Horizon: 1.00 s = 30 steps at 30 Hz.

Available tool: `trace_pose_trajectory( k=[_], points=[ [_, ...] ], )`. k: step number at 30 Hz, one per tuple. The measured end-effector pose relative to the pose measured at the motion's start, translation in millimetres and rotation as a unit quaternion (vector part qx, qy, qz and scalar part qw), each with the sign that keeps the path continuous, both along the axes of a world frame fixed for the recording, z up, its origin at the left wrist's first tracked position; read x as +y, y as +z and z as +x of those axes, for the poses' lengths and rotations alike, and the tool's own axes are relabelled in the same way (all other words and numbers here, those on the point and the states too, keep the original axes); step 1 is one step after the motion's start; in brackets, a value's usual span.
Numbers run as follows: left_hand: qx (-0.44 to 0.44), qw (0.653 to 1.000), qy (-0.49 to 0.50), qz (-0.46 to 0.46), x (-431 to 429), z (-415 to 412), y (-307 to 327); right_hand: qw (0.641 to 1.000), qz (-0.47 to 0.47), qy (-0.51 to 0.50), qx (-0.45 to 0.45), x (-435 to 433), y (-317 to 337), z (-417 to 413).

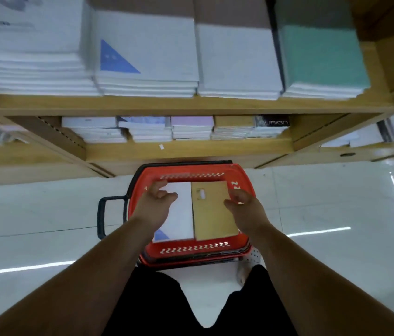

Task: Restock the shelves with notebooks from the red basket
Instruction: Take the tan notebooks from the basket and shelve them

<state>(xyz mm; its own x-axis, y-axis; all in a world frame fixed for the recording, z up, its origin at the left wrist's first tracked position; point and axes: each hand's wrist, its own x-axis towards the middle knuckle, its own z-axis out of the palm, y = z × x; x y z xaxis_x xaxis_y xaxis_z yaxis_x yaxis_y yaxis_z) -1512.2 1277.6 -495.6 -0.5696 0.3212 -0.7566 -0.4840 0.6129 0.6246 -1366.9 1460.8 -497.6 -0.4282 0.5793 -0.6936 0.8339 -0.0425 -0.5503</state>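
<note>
Over the basket (191,249), both sets of fingers (159,185) are half-curled and spread, clasping nothing that shows; the left hand (156,200) hangs above the white notebook's (181,212) far corner, the right hand (244,204) at the brown notebook's (211,214) right edge — touching or just short, blur hides which; both notebooks lie flat, side by side, in the basket on the floor (312,202); the shelves (167,105) beyond carry stacks (147,57), so restocking looks partly done — at least these two are left to lift.

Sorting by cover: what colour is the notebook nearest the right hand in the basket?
The notebook is kraft brown, head view.
</note>
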Motion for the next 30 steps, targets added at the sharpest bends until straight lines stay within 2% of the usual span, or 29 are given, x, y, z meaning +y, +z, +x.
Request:
trace_pose_trajectory(
  k=[5, 10, 14, 18, 20, 24, 30],
  points=[
    [-0.020, 0.998, 0.061, -0.022, 34.0, 41.6, -84.3, 0.998, -0.019, 0.060, -0.024, 49.8, -81.8, 26.9],
    [0.011, 0.994, 0.015, -0.109, 72.0, 74.2, -165.5, 0.990, -0.034, 0.125, -0.050, 83.4, -170.6, 53.6],
    [0.041, 0.984, -0.086, -0.150, 94.8, 82.4, -232.6, 0.984, -0.015, 0.171, -0.049, 96.7, -239.5, 56.4],
    [0.089, 0.956, -0.221, -0.173, 104.5, 86.5, -283.2, 0.966, 0.012, 0.251, -0.052, 96.8, -299.3, 58.2],
    [0.105, 0.944, -0.256, -0.182, 104.8, 90.9, -304.3, 0.957, 0.020, 0.282, -0.069, 95.2, -321.2, 60.5],
    [0.100, 0.927, -0.296, -0.208, 106.5, 110.3, -333.3, 0.977, 0.007, 0.201, -0.076, 87.4, -346.5, 62.3],
    [0.112, 0.950, -0.213, -0.199, 119.8, 141.1, -350.7, 0.985, 0.015, 0.158, -0.074, 78.1, -373.6, 59.3]
  ],
)
